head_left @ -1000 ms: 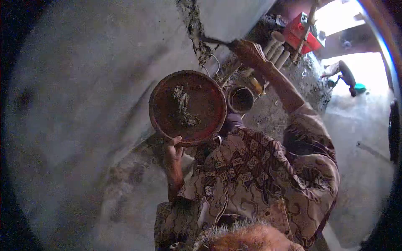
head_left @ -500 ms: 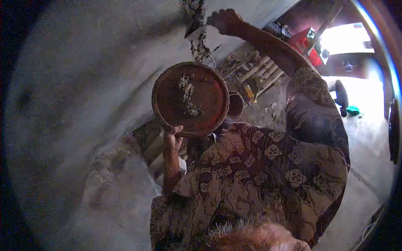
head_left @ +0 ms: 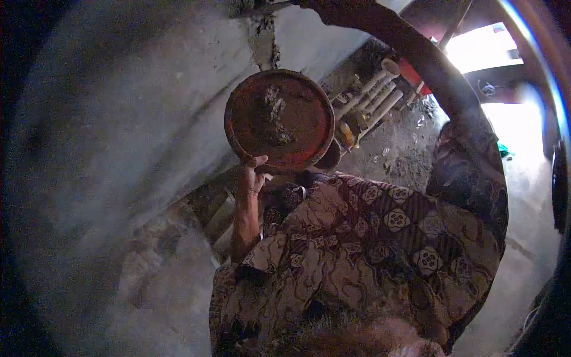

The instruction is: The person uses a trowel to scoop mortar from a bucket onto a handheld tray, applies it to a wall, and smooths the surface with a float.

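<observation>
My left hand [head_left: 254, 171] grips the lower rim of a round reddish-brown dish [head_left: 309, 113], thumb over the edge. A clump of grey, wet-looking mortar [head_left: 276, 116] lies in the dish. At the top edge, my right hand [head_left: 313, 5] is partly cut off and dark, closed round what looks like a trowel [head_left: 275, 8], its blade against the wall. Below the blade, a rough strip of mortar [head_left: 264, 44] runs down the pale wall [head_left: 196, 65].
Behind the dish is a dark round container [head_left: 330, 156]. Pale poles or pipes [head_left: 372, 98] lie on the debris-strewn ground [head_left: 398, 143], near a red object [head_left: 410, 74]. A bright opening [head_left: 485, 47] is at the upper right.
My right hand and the trowel have moved up, to the top edge of the view. The dish in my left hand is a little higher and further right.
</observation>
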Motion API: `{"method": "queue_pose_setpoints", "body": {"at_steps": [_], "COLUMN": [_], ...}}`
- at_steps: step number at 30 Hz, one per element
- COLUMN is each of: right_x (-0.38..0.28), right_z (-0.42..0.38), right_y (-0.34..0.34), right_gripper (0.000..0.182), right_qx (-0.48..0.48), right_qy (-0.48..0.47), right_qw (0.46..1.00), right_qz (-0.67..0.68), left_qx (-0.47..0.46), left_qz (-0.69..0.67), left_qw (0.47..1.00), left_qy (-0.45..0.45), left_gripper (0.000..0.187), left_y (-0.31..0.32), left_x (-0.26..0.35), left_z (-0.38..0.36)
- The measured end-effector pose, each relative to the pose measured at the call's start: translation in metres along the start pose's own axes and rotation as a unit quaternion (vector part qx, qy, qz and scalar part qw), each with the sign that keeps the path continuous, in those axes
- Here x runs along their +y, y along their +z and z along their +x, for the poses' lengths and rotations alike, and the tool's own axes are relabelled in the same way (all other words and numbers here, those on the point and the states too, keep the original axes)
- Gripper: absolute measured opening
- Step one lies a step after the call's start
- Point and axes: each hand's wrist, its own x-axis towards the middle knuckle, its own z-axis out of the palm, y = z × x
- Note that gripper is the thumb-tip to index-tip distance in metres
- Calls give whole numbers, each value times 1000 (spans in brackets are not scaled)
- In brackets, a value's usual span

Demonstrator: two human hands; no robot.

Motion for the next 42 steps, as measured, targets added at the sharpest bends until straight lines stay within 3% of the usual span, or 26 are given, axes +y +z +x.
{"method": "queue_pose_setpoints", "body": {"at_steps": [2,6,8,9,11,13,15,16,17,19,23,24,25,26,27,28,29,31,32,34,35,37,38,39,41,42], "right_x": [-18,-71,-88,-89,-91,-82,-67,-57,-50,-31,-17,-12,-15,-17,-21,-26,-27,-15,-12,-6,-1,5,2,4,9,-4], "right_z": [-23,-93,-146,-160,-183,-179,-178,-184,-182,-171,-134,-125,-115,-113,-103,-98,-99,-112,-119,-124,-119,-107,-116,-122,-130,-132], "right_y": [-18,20,94,107,118,110,153,205,252,331,437,452,440,426,361,321,318,320,306,244,229,209,194,184,170,150], "right_gripper": [13,24,21,21,18,18,20,19,19,16,21,26,30,30,33,35,35,33,33,30,30,22,25,25,24,24], "right_qx": [47,-80,19,23,24,62,23,12,11,-178,-136,-74,-6,-7,-156,-289,-291,-186,-186,-91,-90,-229,-138,-136,90,82], "right_qy": [-1,30,-1,4,219,240,388,410,413,321,276,138,-8,-12,213,415,412,281,284,324,327,361,387,390,294,296], "right_qw": [998,996,981,981,896,887,831,797,794,833,820,932,988,988,904,718,719,830,832,656,659,789,731,733,646,646], "right_qz": [40,18,192,194,386,390,397,444,446,415,482,327,154,154,337,479,478,444,440,675,671,442,545,540,698,699], "left_qx": [3,-47,-56,-65,-70,-68,-51,-36,-34,10,42,49,56,57,83,107,109,53,48,22,17,-60,-54,-59,-128,-123], "left_qz": [26,17,-15,-14,-14,0,-6,-15,-12,40,6,39,72,69,59,49,46,64,64,71,70,32,56,54,-29,-35], "left_qw": [1000,999,998,998,997,997,998,999,999,999,996,997,996,996,995,991,991,994,994,996,996,997,997,997,991,992], "left_qy": [3,-19,-36,-6,18,-27,-30,-31,-33,0,-75,-33,8,9,-24,-57,-57,-70,-72,-48,-50,-32,6,4,-10,-14], "left_gripper": [23,26,25,22,19,18,18,18,18,18,18,18,18,18,18,18,18,17,17,17,17,14,12,12,14,14], "left_y": [5,11,21,23,19,1,-42,-54,-43,-12,-27,-13,-7,-13,-24,-36,-48,-62,-59,-47,-42,-32,-5,-12,-34,-32], "left_x": [-2,-14,-17,-21,-30,-38,-52,-55,-46,-35,-43,-36,-32,-36,-43,-50,-55,-58,-60,-62,-62,-61,-53,-56,-65,-67], "left_z": [5,12,6,7,12,29,51,56,49,34,40,24,14,14,16,17,20,35,37,37,36,31,16,33,81,78]}}
